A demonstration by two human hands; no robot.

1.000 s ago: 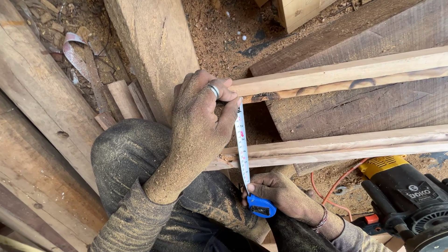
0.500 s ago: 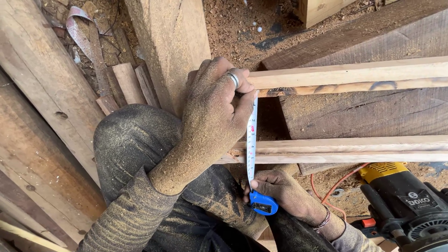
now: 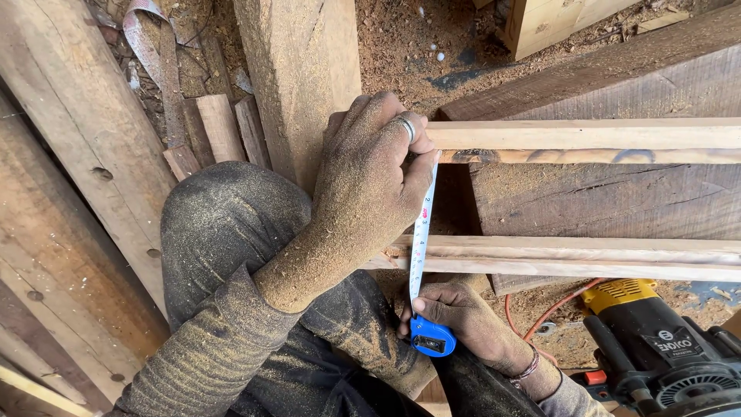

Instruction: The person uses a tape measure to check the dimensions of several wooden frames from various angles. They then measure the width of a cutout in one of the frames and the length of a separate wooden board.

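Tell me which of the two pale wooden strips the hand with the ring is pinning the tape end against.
The upper pale wooden strip: the left hand presses the white measuring tape blade at its end, while the lower pale wooden strip only passes under the blade.

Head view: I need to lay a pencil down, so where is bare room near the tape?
Bare patch: the dark plank between the upper slat and lower slats. Crowded: the slat ends, where the left hand and right hand stretch the tape measure, and the power tool corner.

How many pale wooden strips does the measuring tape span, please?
2: the upper strip under the left hand, and the lower strip above the right hand holding the tape case.
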